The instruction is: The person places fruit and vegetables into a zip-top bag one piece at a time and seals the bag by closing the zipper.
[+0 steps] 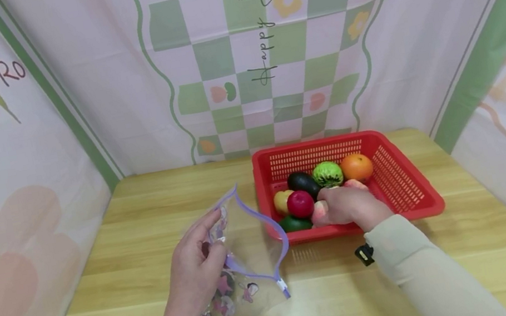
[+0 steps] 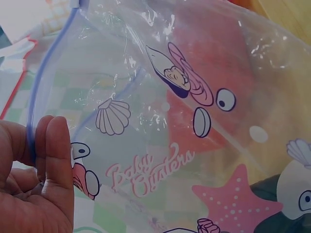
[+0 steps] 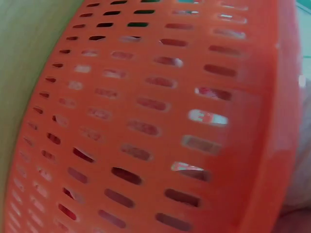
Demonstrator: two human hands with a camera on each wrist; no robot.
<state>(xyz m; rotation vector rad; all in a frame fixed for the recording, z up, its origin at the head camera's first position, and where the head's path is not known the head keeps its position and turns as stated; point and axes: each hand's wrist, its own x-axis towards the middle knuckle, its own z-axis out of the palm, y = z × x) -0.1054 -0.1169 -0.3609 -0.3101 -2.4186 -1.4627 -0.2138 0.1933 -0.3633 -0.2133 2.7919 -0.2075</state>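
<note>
Left hand point(image 1: 197, 272) pinches bag point(image 1: 250, 237) beside basket's point(image 1: 316, 157) near-left corner; right hand point(image 1: 350, 206), finger grip unclear, likely selects fruit point(image 1: 319, 210); next calls for lifting clear.

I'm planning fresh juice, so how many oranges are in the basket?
1: the orange sits at the far side of the red basket, right of the patterned green fruit. The right hand may hide others.
</note>
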